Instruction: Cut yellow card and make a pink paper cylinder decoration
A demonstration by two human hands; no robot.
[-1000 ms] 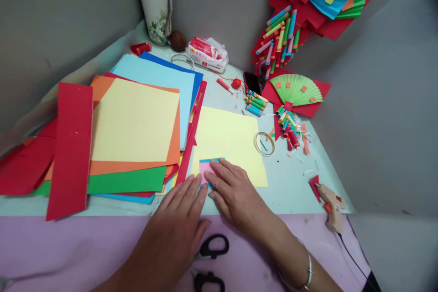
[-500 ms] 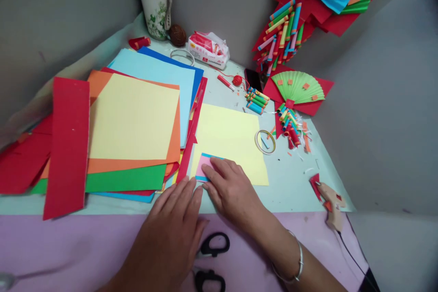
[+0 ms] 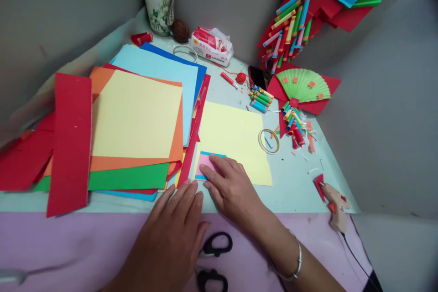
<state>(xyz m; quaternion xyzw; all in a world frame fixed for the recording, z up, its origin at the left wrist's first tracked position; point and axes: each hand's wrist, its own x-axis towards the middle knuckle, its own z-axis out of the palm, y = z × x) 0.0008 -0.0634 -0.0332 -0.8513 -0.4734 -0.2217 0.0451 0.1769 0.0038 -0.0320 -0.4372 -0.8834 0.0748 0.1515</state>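
My right hand (image 3: pixel 231 180) rests over a small pink paper strip (image 3: pixel 205 159) with blue edges. Its bent fingers are spread on top of the strip and cover the right part of it. Beneath the strip lies a pale yellow sheet (image 3: pixel 236 127). Just to the left, my left hand (image 3: pixel 174 219) is flat with fingers stretched out, its fingertips near the strip's lower left corner. Nothing shows in its grasp. Black-handled scissors (image 3: pixel 219 252) lie below, between my forearms, with their blades hidden under my left hand.
Stacked coloured paper (image 3: pixel 137 118) and a red strip (image 3: pixel 70 146) lie left. A tape roll (image 3: pixel 261 141), rolled paper tubes (image 3: pixel 260 99) and fan ornament (image 3: pixel 303 86) are right. A glue gun (image 3: pixel 337 205) trails its cord. Behind stand a cup (image 3: pixel 157 0) and tissue pack (image 3: pixel 212 48).
The whole view has shifted slightly, so most things appear a little further right. Both hands keep nearly the same places, and a bit more of the pink strip shows.
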